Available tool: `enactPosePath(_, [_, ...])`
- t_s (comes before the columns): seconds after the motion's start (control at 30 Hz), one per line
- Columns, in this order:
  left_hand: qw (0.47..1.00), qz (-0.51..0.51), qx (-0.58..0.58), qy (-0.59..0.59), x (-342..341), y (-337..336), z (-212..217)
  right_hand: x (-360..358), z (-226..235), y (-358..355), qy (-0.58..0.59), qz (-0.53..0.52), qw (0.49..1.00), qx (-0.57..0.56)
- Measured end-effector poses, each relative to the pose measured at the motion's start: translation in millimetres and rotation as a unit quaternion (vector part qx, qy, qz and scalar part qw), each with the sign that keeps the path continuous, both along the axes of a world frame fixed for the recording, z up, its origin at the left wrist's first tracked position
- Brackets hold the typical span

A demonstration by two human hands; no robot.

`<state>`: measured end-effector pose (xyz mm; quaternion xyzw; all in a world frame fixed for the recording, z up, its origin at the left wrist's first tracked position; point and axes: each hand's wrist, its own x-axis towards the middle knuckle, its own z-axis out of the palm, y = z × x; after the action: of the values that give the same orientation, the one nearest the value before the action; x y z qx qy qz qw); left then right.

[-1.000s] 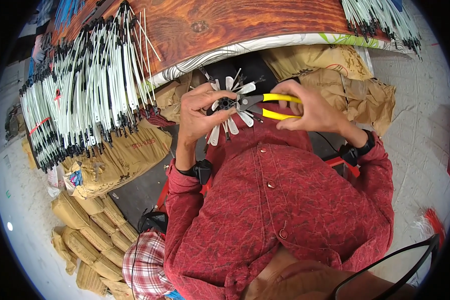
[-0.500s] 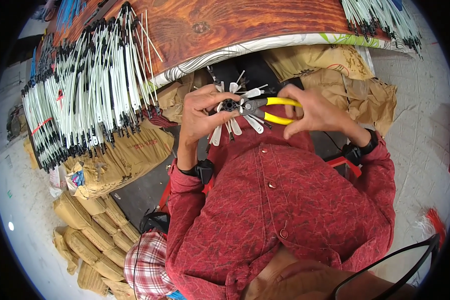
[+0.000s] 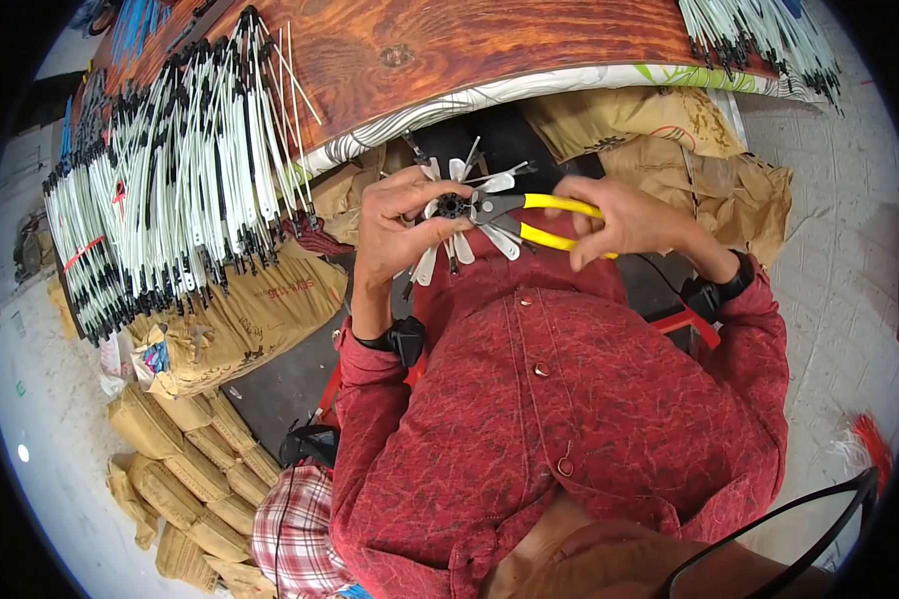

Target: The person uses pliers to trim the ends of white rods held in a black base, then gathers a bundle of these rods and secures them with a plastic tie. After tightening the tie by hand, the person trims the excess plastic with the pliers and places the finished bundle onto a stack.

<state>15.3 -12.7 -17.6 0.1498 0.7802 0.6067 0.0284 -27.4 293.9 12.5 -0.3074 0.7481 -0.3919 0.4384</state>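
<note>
My left hand [image 3: 390,222] is closed, thumb and fingers pinching a black round hub [image 3: 451,206] with a ring of small holes. White flat blades [image 3: 458,249] and thin rods with black ends stick out around it like spokes. From the right, the jaws of pliers with yellow handles [image 3: 561,204] meet the hub's right side; whether they grip a part there is too small to tell. My right hand [image 3: 637,222] is closed around the far ends of the handles, its thumb by the lower one.
A wooden table [image 3: 489,45] lies ahead, its front edge draped with patterned cloth [image 3: 449,112]. Bundles of pale rods with black tips [image 3: 185,170] cover its left side, more [image 3: 764,45] its right. Brown sacks [image 3: 255,314] stand below. A person in a plaid top [image 3: 295,529] is at lower left.
The hub and the pliers have shifted slightly left, and the spokes have turned a little. The fingers of my right hand have closed in on the yellow handles.
</note>
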Motion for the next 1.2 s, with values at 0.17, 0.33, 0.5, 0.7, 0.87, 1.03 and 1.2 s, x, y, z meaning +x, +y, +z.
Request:
enactPosePath(0.17, [0.999, 0.021, -0.021, -0.020, -0.8, -2.3, 0.8, 14.2, 2.0, -12.1, 0.435, -0.129, 0.881, -0.132])
enactPosePath(0.33, [1.000, 0.003, 0.004, 0.000, -1.0, 2.6, 0.2, -2.0, -17.3, 9.5, -0.363, -0.133, 0.921, -0.047])
enactPosePath(0.5, [1.000, -0.005, 0.007, 0.021, 1.4, 3.6, -0.3, -4.5, -8.9, 5.4, -0.290, -0.034, 0.956, -0.003])
enactPosePath(0.7, [0.999, 0.017, -0.029, -0.017, 2.6, -3.2, 0.1, 10.4, 8.8, -9.5, 0.475, -0.088, 0.869, -0.107])
enactPosePath(0.87, [1.000, 0.017, -0.012, 0.005, 4.4, 2.1, -1.5, 10.1, -16.1, 3.3, -0.148, -0.105, 0.977, -0.109])
enactPosePath(1.03, [1.000, 0.023, -0.003, 0.004, 3.6, 2.9, -3.6, 3.5, -13.5, -2.3, -0.320, -0.073, 0.941, -0.088])
enactPosePath(1.2, [1.000, -0.003, -0.011, 0.002, 1.7, 4.0, 0.1, 3.7, -16.5, -3.4, -0.207, -0.040, 0.974, -0.079])
